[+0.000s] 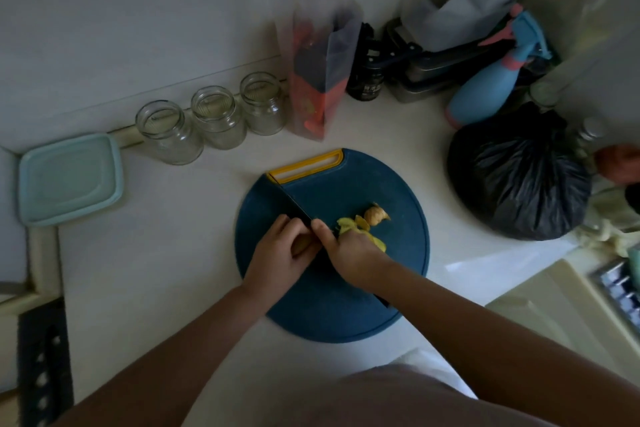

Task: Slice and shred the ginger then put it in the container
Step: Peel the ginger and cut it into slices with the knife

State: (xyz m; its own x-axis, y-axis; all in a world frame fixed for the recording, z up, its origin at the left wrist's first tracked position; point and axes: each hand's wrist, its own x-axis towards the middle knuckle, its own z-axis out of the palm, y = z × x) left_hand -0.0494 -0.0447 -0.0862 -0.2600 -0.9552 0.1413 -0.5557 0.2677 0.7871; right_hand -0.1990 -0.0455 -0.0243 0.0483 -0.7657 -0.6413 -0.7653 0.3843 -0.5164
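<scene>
- Dark knife [292,206] blade runs from 11 to 5 o'clock across the blue cutting board [398,253].
- Right hand [349,253] grip clamped on knife.
- Left hand [277,260] grip pinching a ginger piece [300,243].
- Ginger slices [360,224] lie at 3 o'clock of the blade.
- Open surface [173,253] lies at 9 o'clock; lidded container [69,178] beyond.

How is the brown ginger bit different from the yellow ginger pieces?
The brown knobbly ginger end keeps its skin; the pale yellow cut ginger slices are bare. The end is one rounded lump; the slices are several flat pieces. Both lie on the round dark blue plastic cutting board.

Both forearms extend forward, converging. Left hand [280,253] curled, fingers [282,224] bent down. Right hand [349,253] closed in a grip.
</scene>
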